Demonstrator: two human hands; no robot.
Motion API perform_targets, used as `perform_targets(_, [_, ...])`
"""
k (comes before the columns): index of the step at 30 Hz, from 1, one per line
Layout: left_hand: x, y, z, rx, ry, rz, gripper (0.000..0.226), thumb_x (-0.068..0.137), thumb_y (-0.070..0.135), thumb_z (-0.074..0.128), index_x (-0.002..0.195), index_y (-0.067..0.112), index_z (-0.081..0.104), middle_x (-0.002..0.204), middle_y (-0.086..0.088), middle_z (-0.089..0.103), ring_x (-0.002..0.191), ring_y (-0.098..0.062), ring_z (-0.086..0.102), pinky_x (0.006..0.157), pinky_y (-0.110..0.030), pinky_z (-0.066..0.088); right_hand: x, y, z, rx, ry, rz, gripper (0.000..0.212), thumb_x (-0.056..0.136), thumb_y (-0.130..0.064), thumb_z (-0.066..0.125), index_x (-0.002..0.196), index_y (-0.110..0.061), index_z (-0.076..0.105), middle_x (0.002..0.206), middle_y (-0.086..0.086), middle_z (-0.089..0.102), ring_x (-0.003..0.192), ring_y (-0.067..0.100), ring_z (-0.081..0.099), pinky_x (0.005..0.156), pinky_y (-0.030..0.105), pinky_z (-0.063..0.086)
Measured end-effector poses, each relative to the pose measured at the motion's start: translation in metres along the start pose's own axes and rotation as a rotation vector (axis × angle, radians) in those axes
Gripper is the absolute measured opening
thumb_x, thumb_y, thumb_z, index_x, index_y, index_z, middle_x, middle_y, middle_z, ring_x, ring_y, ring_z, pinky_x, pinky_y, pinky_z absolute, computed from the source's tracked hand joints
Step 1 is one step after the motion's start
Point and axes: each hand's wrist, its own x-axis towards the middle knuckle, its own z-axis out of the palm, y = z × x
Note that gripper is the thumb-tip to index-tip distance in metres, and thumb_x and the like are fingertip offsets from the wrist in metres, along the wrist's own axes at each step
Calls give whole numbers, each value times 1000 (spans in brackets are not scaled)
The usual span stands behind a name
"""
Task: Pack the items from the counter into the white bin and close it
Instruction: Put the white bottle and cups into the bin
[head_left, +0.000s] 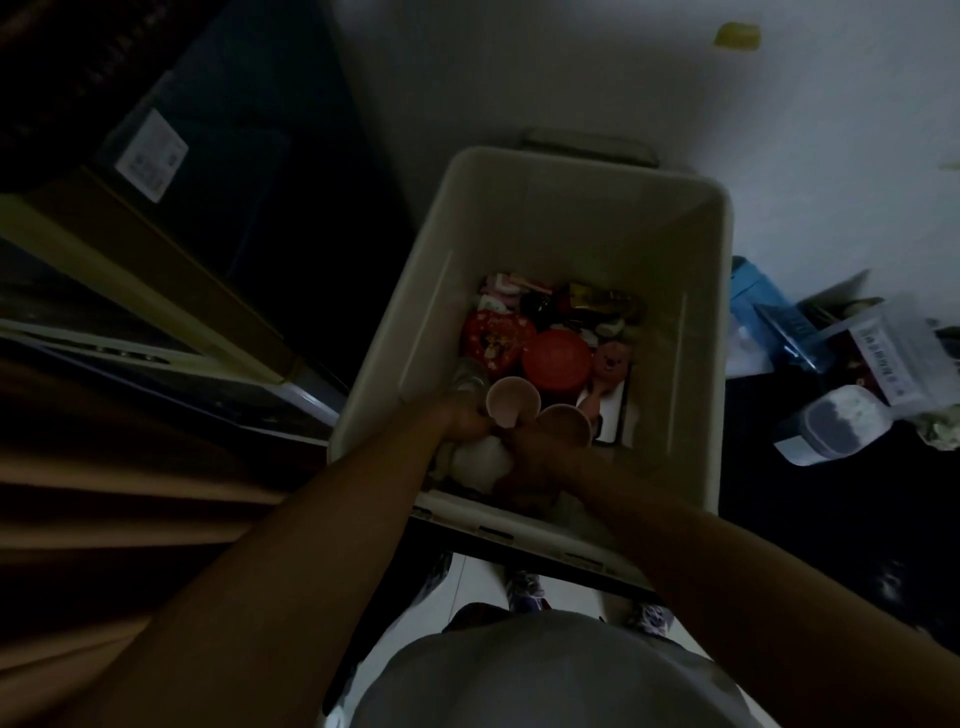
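Observation:
The white bin (582, 208) stands open in front of me, seen from above in dim light. On its floor lie a red heart-shaped tin (493, 340), a round orange lid (557, 358), a pink bear-shaped item (613, 361) and dark wrapped packets (602, 301). Both my hands reach down inside the near end of the bin. My left hand (465, 415) grips a pink cup (511, 402) at its rim. My right hand (535, 452) holds a second pink cup (569, 423). A white rounded object (480, 460) sits under both hands; what it is cannot be told.
To the right on the dark counter lie a blue packet (763, 306), a clear lidded container (826, 426) with dark contents and a labelled plastic box (893, 353). Dark shelving and a labelled box (150, 156) stand on the left. A yellow item (736, 35) sits at the far back.

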Motion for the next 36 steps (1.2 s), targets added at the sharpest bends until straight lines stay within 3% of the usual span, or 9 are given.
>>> perform_targets(5, [6,0,2,-33,39,-12,64,93,53,51,145,16,43,149,-12,41,131,-31,45,108,-43,38,-1,2,3,-45,31,-8,100,83,-47,70,155,-12,11,159,16,15,146,38,17,118,49,21])
perform_targets(7, [10,1,3,11,71,-24,61,95,48,51,144,13,44,148,-14,41,130,-31,45,107,-41,39,-4,-1,2,-84,19,-7,100,84,-57,63,155,-10,12,159,17,17,147,36,15,119,46,18])
perform_targets(9, [14,5,4,22,101,-35,61,95,44,53,145,10,41,147,-15,42,130,-30,46,107,-39,40,-7,-2,0,-56,5,23,102,79,-68,54,154,-9,21,157,18,24,144,33,25,117,43,24])
perform_targets(15, [22,12,5,-50,183,-51,67,92,36,62,145,5,37,143,-16,47,126,-30,50,102,-35,43,-14,1,-3,-103,31,20,81,92,-48,59,154,-11,21,150,15,36,133,32,41,108,43,38])
perform_targets(20, [28,9,5,-52,182,-71,70,95,31,57,150,1,26,149,-17,40,132,-29,45,105,-33,39,-12,9,4,-202,41,-20,90,91,-54,56,156,-14,9,155,16,30,140,36,27,111,47,33])
perform_targets(24, [31,9,4,-68,244,-67,68,94,28,57,149,2,28,146,-16,45,129,-28,48,101,-30,40,-11,15,9,-204,76,31,84,91,-57,53,156,-20,15,154,19,26,138,38,31,109,48,36])
perform_targets(28, [32,10,6,-126,343,-67,80,92,25,61,152,2,14,147,-16,43,129,-30,48,99,-33,42,-10,12,6,-199,30,48,78,94,-53,50,154,-15,20,151,20,31,133,37,36,105,47,40])
perform_targets(34, [32,6,6,-10,358,-32,57,96,32,54,143,4,39,145,-16,44,125,-31,50,101,-37,42,-13,11,0,-268,-1,15,105,76,-63,68,154,-18,15,153,14,30,134,37,40,107,49,39])
perform_targets(36, [32,6,6,-21,324,-44,58,96,32,54,143,2,39,142,-17,46,123,-31,52,98,-36,44,-15,7,-1,-286,33,18,112,73,-61,73,155,-17,9,152,13,33,132,37,43,107,47,38])
